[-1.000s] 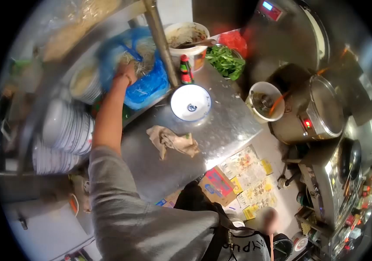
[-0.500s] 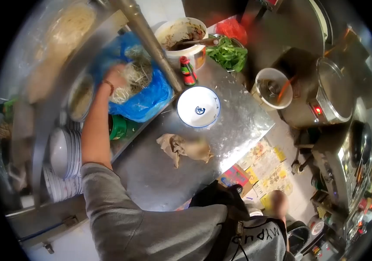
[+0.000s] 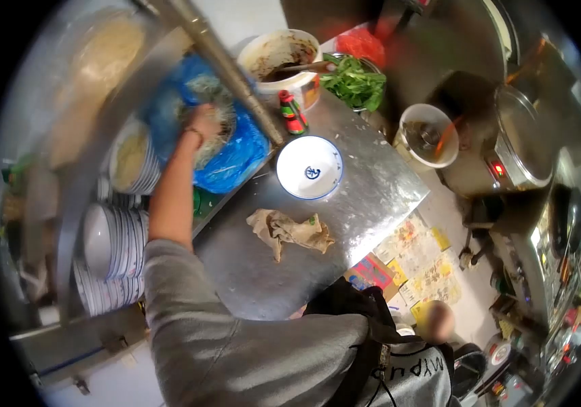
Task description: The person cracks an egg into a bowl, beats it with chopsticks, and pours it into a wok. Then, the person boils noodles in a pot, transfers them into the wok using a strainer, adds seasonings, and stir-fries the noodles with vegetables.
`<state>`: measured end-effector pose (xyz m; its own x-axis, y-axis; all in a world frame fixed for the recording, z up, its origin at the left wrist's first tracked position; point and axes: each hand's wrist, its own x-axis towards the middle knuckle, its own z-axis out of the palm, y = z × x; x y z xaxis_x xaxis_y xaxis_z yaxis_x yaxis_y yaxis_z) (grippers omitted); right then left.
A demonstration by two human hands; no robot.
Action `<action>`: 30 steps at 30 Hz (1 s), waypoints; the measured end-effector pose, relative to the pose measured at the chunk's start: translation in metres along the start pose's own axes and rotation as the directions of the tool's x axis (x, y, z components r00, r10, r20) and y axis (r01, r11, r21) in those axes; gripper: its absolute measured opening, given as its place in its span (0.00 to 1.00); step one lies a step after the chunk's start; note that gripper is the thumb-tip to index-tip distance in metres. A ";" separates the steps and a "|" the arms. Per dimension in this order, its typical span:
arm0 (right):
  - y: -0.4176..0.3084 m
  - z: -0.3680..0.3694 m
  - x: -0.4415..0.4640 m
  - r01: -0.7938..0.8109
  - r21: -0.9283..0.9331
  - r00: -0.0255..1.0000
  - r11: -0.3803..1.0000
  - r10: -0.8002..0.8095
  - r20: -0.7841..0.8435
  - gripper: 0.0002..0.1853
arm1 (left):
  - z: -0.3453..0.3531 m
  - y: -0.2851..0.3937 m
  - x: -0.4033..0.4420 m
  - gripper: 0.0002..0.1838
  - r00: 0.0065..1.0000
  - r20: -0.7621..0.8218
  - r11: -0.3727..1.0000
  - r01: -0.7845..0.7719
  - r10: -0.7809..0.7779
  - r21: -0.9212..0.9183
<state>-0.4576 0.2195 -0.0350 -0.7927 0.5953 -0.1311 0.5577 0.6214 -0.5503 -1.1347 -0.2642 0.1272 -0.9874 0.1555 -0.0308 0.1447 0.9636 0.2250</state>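
My left hand (image 3: 203, 123) reaches into a blue plastic bag (image 3: 236, 157) and touches the pale bean sprouts (image 3: 210, 95) there. Its fingers are blurred among the sprouts, so their grip is unclear. A white bowl (image 3: 309, 167) with a blue mark inside stands upright on the steel table (image 3: 233, 278). Below the bowl lies a crumpled beige cloth (image 3: 290, 231). My right hand (image 3: 438, 321) hangs low beside my body, above the floor; it is smeared and its fingers cannot be made out.
Stacked bowls (image 3: 134, 163) and plates (image 3: 104, 241) stand at the left. Beyond the bowl are a red-and-green bottle (image 3: 292, 112), a stained tub (image 3: 279, 55) and leafy greens (image 3: 355, 83). A bucket (image 3: 427, 139) and a large pot (image 3: 518, 139) are at the right.
Over the last second my left hand has moved within the bag, first left, then back right. The view has shifted, so the bowl and cloth appear slightly further right and lower.
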 end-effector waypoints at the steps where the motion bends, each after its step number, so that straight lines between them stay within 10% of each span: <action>1: 0.016 0.000 -0.002 0.000 -0.035 1.000 0.999 -0.001 -0.021 0.12 | -0.026 0.006 -0.008 0.29 0.997 -0.071 0.995 -0.038 0.032 -0.094; 6: 0.131 0.008 -0.034 -0.129 -0.090 0.990 0.988 0.124 -0.062 0.12 | -0.074 -0.008 0.000 0.33 0.960 -0.230 0.987 -0.156 0.159 0.032; 9: 0.141 -0.006 -0.047 0.047 -0.216 0.980 0.975 -0.087 -0.177 0.08 | -0.071 -0.044 0.024 0.35 0.964 -0.261 0.975 -0.093 0.038 -0.201; 11: 0.187 0.008 -0.072 -0.325 -0.003 0.928 0.946 0.318 -0.197 0.11 | -0.070 -0.053 0.022 0.37 0.970 -0.243 0.965 -0.060 -0.004 -0.255; 17: 0.240 -0.061 -0.127 -0.656 -0.085 0.723 0.750 0.593 -0.355 0.08 | -0.102 -0.070 0.008 0.30 0.981 0.180 0.591 0.186 -0.070 -0.785; 20: 0.272 -0.109 -0.183 -0.828 0.252 0.289 0.501 0.767 -0.573 0.14 | -0.097 0.003 -0.015 0.27 0.967 0.194 0.502 0.251 -0.164 -0.828; 24: 0.382 -0.130 -0.237 -0.969 0.235 -0.092 0.078 0.768 -0.634 0.18 | -0.089 0.117 -0.068 0.23 0.961 0.215 0.397 0.269 -0.174 -0.877; 30: 0.435 -0.256 -0.007 -0.587 0.297 0.444 0.753 0.606 -0.659 0.21 | -0.035 0.337 -0.114 0.16 0.999 0.047 0.434 0.040 0.005 -0.900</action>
<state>-0.1462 0.6159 -0.0618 0.1481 0.9772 0.1519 0.8122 -0.0325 -0.5824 -0.9755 0.0350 0.2406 -0.9825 0.1707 -0.0751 -0.0347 0.2285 0.9729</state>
